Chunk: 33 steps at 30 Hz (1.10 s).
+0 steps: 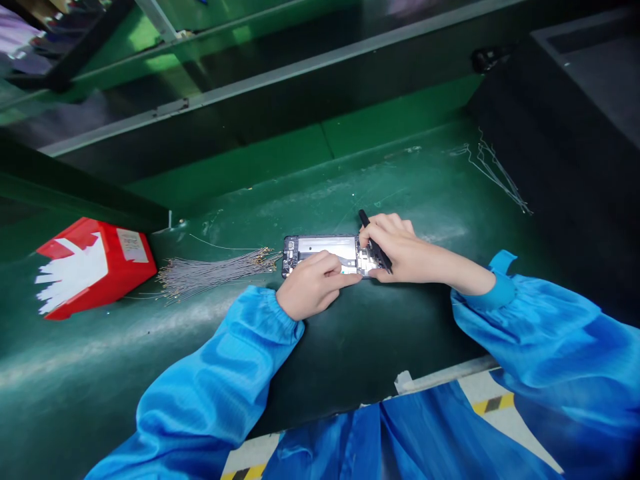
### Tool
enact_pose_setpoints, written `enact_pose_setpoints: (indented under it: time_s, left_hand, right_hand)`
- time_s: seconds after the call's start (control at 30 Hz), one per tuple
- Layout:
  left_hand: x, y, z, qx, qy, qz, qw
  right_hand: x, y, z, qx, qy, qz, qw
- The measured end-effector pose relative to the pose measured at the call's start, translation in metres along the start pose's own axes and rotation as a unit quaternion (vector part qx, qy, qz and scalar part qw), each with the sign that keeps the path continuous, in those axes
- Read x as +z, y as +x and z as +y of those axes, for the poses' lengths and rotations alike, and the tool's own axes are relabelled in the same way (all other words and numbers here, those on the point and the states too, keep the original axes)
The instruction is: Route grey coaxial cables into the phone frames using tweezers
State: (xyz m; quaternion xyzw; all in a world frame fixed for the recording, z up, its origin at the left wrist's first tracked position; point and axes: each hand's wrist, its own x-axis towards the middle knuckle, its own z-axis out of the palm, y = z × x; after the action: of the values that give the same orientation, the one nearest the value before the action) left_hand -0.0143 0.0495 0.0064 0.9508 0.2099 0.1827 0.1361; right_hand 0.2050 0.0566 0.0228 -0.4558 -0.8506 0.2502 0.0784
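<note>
An opened phone body [327, 244], its inner parts bare, lies crosswise on the green bench. My left hand [317, 283] grips its lower edge, the index finger stretched along that edge and the other fingers curled. Over the right end of the phone is my right hand [397, 250], closed on a black pen-shaped tool [376, 241]. The tool leans down to the right; its working tip is hidden by the hand. Left of the phone, a bundle of thin grey cables [215, 272] with brass-coloured ends almost touches it.
A red box [127, 263] with white paper strips [75, 270] stands at the left. Several loose wires [493, 173] lie at the back right, beside a large black case [565, 133]. A metal rail [280, 77] runs across the back. The bench edge [445, 373] is close to my body.
</note>
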Motion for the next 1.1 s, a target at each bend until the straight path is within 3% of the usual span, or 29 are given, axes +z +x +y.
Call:
enact_pose_setpoints:
  time_s: [0.27,0.47,0.87,1.1]
  left_hand:
    - [0.001,0.0,0.0,0.011,0.011,0.013,1.0]
    - [0.002,0.0,0.001,-0.044,-0.088,0.056,0.994]
    - [0.002,0.001,-0.001,-0.032,-0.117,0.053,0.991]
    - [0.004,0.0,-0.001,-0.038,-0.11,0.048,0.992]
  right_hand:
    - [0.001,0.001,-0.002,-0.002,-0.008,0.006,1.0]
    - [0.005,0.005,-0.002,0.004,-0.02,0.03,0.999]
    - [-0.002,0.02,-0.013,0.059,-0.095,-0.043,0.993]
    - [-0.003,0.017,-0.008,0.029,-0.069,-0.042,0.996]
